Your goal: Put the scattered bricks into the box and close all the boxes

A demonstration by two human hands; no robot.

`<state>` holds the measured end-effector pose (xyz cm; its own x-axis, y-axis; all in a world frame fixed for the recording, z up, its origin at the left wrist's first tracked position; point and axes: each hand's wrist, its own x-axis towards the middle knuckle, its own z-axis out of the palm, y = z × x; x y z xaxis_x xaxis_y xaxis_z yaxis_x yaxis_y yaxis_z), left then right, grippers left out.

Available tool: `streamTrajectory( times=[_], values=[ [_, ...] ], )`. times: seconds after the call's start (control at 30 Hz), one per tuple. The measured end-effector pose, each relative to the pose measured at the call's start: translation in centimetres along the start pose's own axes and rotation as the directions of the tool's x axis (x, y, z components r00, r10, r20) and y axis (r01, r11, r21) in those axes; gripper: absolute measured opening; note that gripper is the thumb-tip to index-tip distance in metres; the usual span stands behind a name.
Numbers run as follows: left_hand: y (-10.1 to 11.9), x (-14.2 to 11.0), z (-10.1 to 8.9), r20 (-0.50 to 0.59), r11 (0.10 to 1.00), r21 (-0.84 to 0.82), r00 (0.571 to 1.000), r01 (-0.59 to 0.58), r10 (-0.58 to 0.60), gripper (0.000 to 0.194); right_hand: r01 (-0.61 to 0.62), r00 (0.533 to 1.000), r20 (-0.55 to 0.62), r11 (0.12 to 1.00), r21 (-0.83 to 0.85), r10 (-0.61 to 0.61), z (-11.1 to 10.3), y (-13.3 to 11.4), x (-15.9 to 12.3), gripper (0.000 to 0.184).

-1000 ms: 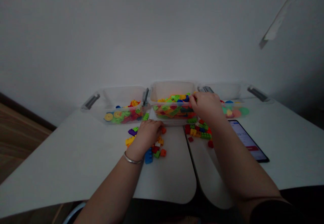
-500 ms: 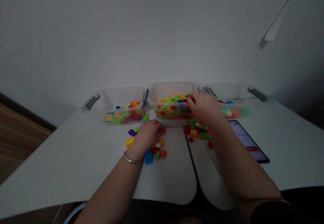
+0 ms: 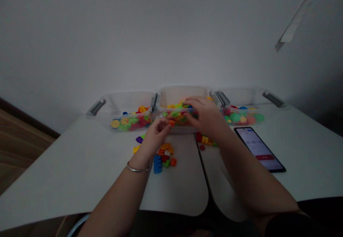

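My left hand (image 3: 154, 134) is lifted off the table in front of the middle clear bin (image 3: 182, 93), pinching a small orange brick (image 3: 172, 123) at its fingertips. My right hand (image 3: 205, 114) reaches over the front of that bin, fingers spread flat over the coloured bricks (image 3: 174, 108) inside. Below my left hand lies a loose pile of bricks (image 3: 164, 154) with a blue one at its near edge. A second loose pile (image 3: 204, 140) sits under my right wrist, partly hidden.
A left clear bin (image 3: 125, 103) holds yellow, green and red pieces. A right clear bin (image 3: 248, 99) holds round green and pink pieces. A phone (image 3: 259, 149) with a lit screen lies at the right. Two white table tops meet at a dark gap (image 3: 205, 179).
My left hand has risen from the loose pile with an orange brick and moved toward the middle bin. My right hand has slid left across the bin's front.
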<state>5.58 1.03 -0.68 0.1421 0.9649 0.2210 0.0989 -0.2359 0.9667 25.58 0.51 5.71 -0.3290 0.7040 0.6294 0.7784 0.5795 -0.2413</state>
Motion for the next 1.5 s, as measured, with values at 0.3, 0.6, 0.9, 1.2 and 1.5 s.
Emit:
streamTrajectory(
  times=[0.3,0.6,0.9,1.2,1.5],
  values=[
    [0.3,-0.1,0.5,0.022,0.916,-0.374,0.988,0.149,-0.151,0.044,0.118,0.974,0.166,0.972,0.203,-0.152,2.2,-2.8,-0.8,0.026],
    [0.4,-0.1,0.8,0.106,0.881,-0.440,0.984,0.175,-0.143,0.044,0.096,0.976,0.165,0.963,0.252,-0.140,3.2,-2.9,-0.9,0.025],
    [0.5,-0.3,0.5,0.078,0.912,-0.380,0.988,0.153,-0.133,0.039,0.045,0.984,0.153,0.963,0.267,-0.089,2.4,-2.6,-0.6,0.023],
    [0.4,-0.2,-1.9,-0.163,0.954,0.301,0.984,-0.019,0.071,0.028,-0.079,0.995,-0.056,0.997,0.017,0.080,-2.5,1.8,0.1,0.024],
    [1.0,-0.6,-2.7,-0.099,0.152,0.984,0.994,0.091,0.049,0.034,-0.225,0.968,0.056,0.946,-0.235,0.244,-2.8,4.5,-0.3,0.030]
  ],
)
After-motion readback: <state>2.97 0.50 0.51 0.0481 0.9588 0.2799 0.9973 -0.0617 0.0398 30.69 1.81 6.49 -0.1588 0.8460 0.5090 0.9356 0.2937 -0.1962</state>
